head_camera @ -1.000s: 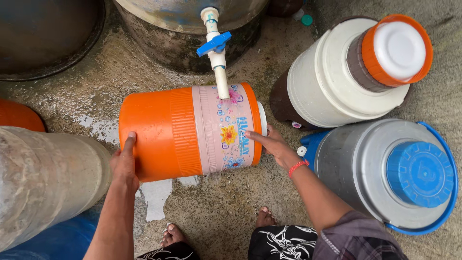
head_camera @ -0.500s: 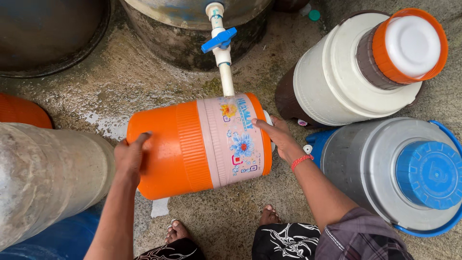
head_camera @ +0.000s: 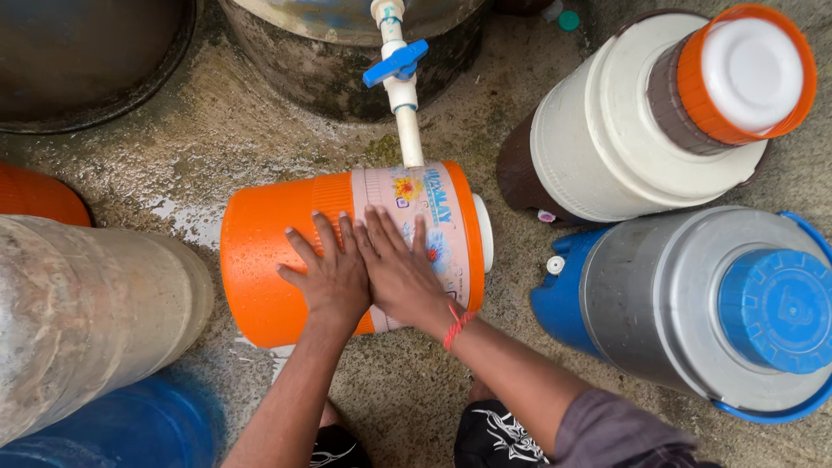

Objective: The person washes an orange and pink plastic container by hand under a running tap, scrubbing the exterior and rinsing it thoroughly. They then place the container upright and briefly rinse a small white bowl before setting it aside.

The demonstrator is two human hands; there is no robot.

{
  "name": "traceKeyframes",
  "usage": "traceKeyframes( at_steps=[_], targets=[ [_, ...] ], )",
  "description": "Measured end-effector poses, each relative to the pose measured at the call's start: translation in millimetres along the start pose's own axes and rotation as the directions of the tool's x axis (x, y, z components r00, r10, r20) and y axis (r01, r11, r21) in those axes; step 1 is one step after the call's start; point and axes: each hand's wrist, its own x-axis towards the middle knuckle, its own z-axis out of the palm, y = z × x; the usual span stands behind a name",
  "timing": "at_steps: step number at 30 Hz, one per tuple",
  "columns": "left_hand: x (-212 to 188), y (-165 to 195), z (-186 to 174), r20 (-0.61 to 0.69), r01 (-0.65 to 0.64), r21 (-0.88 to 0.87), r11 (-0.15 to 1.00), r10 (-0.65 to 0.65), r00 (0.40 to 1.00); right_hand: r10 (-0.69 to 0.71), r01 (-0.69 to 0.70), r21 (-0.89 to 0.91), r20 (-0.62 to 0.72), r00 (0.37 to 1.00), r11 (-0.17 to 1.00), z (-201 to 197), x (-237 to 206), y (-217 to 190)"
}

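Presently, orange jug [head_camera: 347, 251]: lay on its side on the wet concrete floor [head_camera: 217, 147], mid-frame, mouth end to the right, directly under the white pipe [head_camera: 407, 121] with its blue tap handle [head_camera: 394, 62]. Left hand [head_camera: 325, 277] and right hand [head_camera: 399, 273]: both flat on the jug's upper side, side by side and touching, fingers [head_camera: 329, 238] spread, pressing rather than gripping. No water seen running from the pipe. Judged: jug positioned at the tap; filling not begun; standing it upright left. Nearby, upright and capped: cream jug [head_camera: 641, 130], grey jug [head_camera: 693, 303], at right. Pale drum [head_camera: 78, 312] at left edge.
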Motion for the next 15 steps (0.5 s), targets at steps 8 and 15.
traceKeyframes(
  at_steps=[8,15],
  targets=[
    [-11.6,3.7,-11.0,0.314,0.005,-0.049,0.999,0.010,0.949,0.455,-0.450,-0.071,0.130,0.881,0.890,-2.9,9.6,87.0],
    [-10.3,-0.5,-15.3,0.212,-0.029,-0.019,0.999,0.033,0.977,0.143,-0.134,-0.114,0.072,0.987,0.984,4.1,13.2,12.3]
  ],
)
